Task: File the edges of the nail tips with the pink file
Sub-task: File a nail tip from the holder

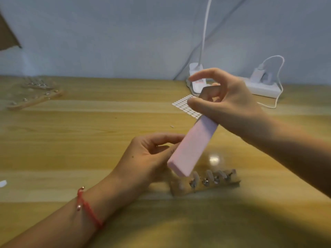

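The right hand (231, 102) grips the pink file (191, 147) by its upper end. The left hand (148, 158) curls against its lower end, and whether it pinches a tip is hidden. Just beside the left hand, the nail tips (211, 176) wait on a strip — filing looks barely begun.

The file (192, 149) is a pale, even pink on every face that shows. The tabletop (89, 122) is honey-yellow wood, striped with lighter and browner grain bands. Toward its front edge a tan wooden strip (231, 182) carries milky, near-clear nail tips (210, 174) and silvery clips (205, 181). The cord bracelet (87, 210) is red with small coppery beads. Toward the far edge lie a sheet of white oval dots in rows (184, 104) and a white power strip (259, 88) with a white cable (205, 29). The wall (107, 33) is grey-blue.
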{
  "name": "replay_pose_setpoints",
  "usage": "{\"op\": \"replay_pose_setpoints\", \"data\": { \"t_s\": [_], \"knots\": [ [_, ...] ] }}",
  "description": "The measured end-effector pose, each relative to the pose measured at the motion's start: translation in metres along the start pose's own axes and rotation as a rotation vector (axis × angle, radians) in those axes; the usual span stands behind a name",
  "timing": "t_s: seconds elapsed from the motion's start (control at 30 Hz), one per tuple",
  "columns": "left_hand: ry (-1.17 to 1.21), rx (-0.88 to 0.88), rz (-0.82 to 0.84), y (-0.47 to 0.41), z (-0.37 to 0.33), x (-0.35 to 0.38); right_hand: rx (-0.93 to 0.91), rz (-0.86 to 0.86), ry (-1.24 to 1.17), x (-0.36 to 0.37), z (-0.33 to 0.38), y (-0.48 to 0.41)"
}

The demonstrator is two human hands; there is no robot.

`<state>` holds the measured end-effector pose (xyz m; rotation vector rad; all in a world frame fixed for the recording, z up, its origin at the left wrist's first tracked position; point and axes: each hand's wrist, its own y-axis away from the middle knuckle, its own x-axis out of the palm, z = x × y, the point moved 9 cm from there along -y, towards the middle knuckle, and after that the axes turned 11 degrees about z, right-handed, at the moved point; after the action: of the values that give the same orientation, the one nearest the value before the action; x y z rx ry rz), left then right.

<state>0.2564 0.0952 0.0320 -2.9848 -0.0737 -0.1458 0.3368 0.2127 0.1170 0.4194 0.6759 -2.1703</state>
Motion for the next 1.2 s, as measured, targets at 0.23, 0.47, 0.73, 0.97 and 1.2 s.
{"op": "replay_pose_setpoints", "data": {
  "t_s": [0.23,0.47,0.73,0.97,1.2],
  "knots": [
    [-0.072,0.112,-0.010,-0.001,-0.011,0.001,-0.085,0.074,0.071,0.020,0.006,0.002],
    [-0.167,0.131,0.020,-0.001,-0.016,0.006,-0.038,0.027,0.146,0.012,0.006,-0.005],
    [-0.150,0.142,0.033,0.000,-0.016,0.007,-0.005,0.028,0.091,0.016,0.004,0.000],
    [-0.221,0.150,-0.010,-0.001,-0.017,0.004,0.057,-0.043,0.116,-0.001,-0.009,-0.004],
    [-0.146,0.113,-0.045,-0.001,-0.011,0.000,0.011,-0.080,0.136,-0.003,-0.003,0.001]
  ]
}}
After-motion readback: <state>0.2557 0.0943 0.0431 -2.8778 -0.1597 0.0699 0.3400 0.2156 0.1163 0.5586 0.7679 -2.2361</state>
